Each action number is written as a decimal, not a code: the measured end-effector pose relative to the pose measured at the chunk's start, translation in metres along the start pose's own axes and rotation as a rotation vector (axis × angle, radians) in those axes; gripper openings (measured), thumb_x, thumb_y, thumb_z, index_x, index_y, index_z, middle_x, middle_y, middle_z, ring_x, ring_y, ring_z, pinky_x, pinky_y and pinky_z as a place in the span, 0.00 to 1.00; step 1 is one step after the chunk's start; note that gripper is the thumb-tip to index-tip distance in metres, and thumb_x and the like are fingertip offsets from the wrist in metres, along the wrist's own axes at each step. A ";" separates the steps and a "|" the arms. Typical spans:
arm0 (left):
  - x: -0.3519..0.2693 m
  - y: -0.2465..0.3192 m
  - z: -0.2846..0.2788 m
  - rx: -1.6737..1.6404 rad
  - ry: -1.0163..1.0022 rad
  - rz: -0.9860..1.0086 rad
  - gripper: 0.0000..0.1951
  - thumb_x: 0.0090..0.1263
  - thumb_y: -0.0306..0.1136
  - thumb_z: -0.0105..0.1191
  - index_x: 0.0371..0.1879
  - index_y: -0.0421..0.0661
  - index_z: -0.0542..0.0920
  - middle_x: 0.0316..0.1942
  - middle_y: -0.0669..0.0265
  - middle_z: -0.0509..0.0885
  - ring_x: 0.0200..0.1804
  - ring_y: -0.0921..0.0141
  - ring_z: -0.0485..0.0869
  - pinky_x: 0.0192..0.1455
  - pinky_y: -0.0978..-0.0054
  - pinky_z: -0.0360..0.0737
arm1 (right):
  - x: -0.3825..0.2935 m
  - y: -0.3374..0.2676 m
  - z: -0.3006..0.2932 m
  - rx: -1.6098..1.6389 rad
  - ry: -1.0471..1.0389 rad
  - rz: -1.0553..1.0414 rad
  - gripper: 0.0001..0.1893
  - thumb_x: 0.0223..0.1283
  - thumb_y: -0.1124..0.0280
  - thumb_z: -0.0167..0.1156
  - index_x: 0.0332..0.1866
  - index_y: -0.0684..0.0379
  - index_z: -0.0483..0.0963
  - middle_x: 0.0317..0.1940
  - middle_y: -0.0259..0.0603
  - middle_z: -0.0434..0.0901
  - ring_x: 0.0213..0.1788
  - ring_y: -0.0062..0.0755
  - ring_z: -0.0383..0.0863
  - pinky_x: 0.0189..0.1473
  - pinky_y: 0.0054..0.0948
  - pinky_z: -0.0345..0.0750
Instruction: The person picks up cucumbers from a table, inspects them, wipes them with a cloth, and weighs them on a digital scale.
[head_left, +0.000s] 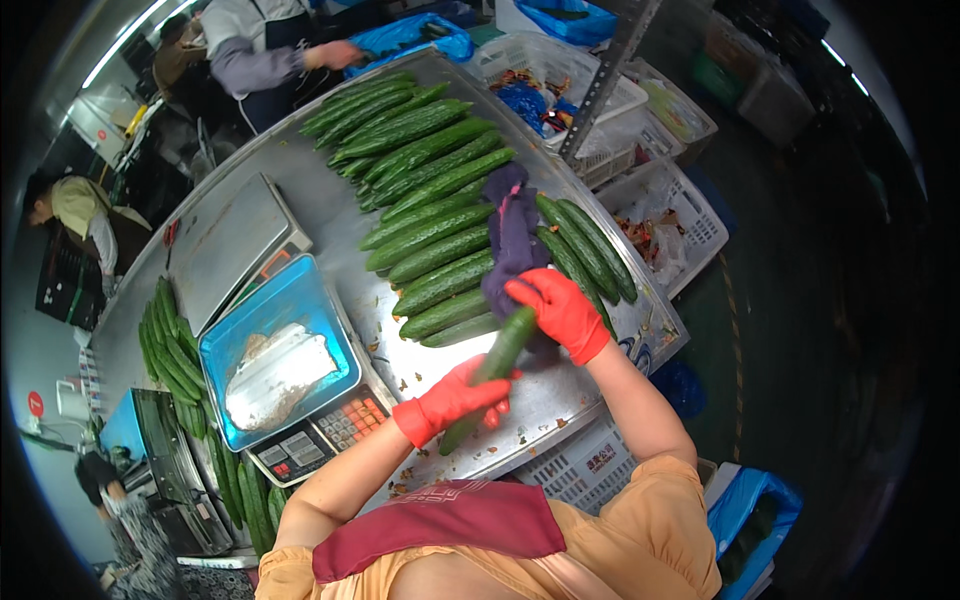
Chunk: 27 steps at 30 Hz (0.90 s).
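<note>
A green cucumber (504, 346) slants over the metal table, gripped by my left hand (465, 397) in a red rubber glove. My right hand (562, 311), also red-gloved, is by the cucumber's upper end, its fingers closed on a dark purple cloth (514, 232). This cloth trails away from me across the table; its part under the hand is blurred. To its left, cucumbers (442, 281) lie side by side in a long row. Several more cucumbers (589, 247) lie to its right, close to the table's edge.
Left of my hands stands a digital scale (300, 446) with a blue tray (217, 352); beyond it is a flat metal platform (232, 225). Scissors (639, 354) lie at the right edge. White plastic crates (694, 199) stand beyond that edge. A co-worker's hand (334, 55) reaches over the far end.
</note>
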<state>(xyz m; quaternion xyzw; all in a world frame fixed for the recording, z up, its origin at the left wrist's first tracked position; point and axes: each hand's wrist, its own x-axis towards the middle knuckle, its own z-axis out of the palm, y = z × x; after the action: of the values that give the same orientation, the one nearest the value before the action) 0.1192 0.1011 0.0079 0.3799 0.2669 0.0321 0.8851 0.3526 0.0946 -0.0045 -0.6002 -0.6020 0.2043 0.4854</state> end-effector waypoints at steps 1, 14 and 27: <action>0.000 -0.004 0.001 0.121 -0.041 -0.026 0.16 0.75 0.29 0.56 0.59 0.45 0.75 0.33 0.65 0.83 0.27 0.74 0.83 0.32 0.76 0.82 | 0.003 0.008 0.009 -0.101 0.007 -0.154 0.14 0.64 0.63 0.66 0.44 0.65 0.80 0.36 0.47 0.83 0.41 0.39 0.83 0.46 0.33 0.78; -0.018 -0.050 -0.027 -0.194 0.221 0.118 0.16 0.76 0.38 0.55 0.55 0.41 0.74 0.32 0.61 0.82 0.30 0.68 0.82 0.37 0.67 0.81 | 0.110 0.044 0.000 -0.328 0.039 -0.294 0.32 0.61 0.55 0.67 0.65 0.64 0.71 0.59 0.58 0.76 0.64 0.53 0.75 0.66 0.42 0.70; -0.035 -0.074 -0.049 -0.530 0.308 0.313 0.19 0.75 0.40 0.56 0.56 0.40 0.73 0.36 0.61 0.82 0.38 0.64 0.79 0.46 0.59 0.79 | -0.004 0.039 0.032 -0.656 -0.061 -0.088 0.34 0.58 0.52 0.65 0.66 0.61 0.70 0.48 0.49 0.82 0.51 0.50 0.81 0.53 0.47 0.75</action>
<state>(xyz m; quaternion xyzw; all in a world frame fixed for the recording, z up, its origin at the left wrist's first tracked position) 0.0543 0.0713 -0.0558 0.1636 0.3181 0.2927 0.8868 0.3460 0.1097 -0.0527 -0.6914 -0.6754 -0.0038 0.2565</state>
